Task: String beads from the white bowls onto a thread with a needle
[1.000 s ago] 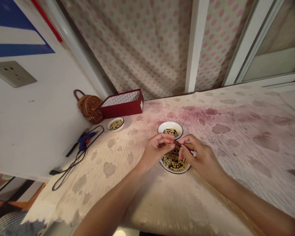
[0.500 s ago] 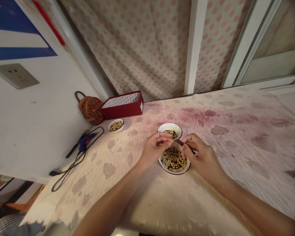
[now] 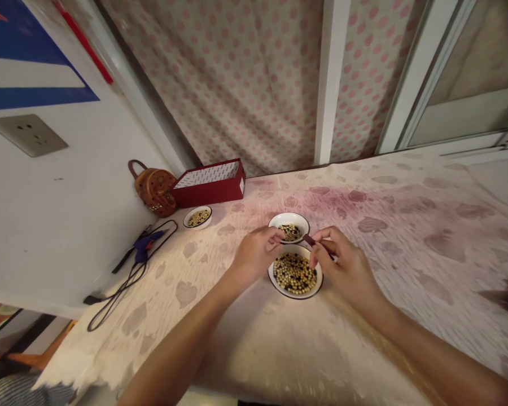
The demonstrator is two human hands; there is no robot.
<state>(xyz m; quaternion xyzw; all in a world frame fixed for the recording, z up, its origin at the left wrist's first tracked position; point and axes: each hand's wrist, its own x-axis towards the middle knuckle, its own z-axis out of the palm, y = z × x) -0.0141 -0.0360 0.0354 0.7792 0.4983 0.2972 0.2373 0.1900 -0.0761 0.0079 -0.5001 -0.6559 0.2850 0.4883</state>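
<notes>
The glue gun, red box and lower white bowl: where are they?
glue gun (image 3: pixel 143 246), head view, blue body
red box (image 3: pixel 207 196), head view, front wall
lower white bowl (image 3: pixel 295 295), head view, front rim

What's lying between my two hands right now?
The head view shows a white bowl of beans between your left hand and right hand, and a small dark red object held in the right fingers.

A leaf-print tablecloth (image 3: pixel 406 265) holds bean bowls (image 3: pixel 295 295), a red box (image 3: pixel 209 192) and a glue gun (image 3: pixel 144 245).
</notes>
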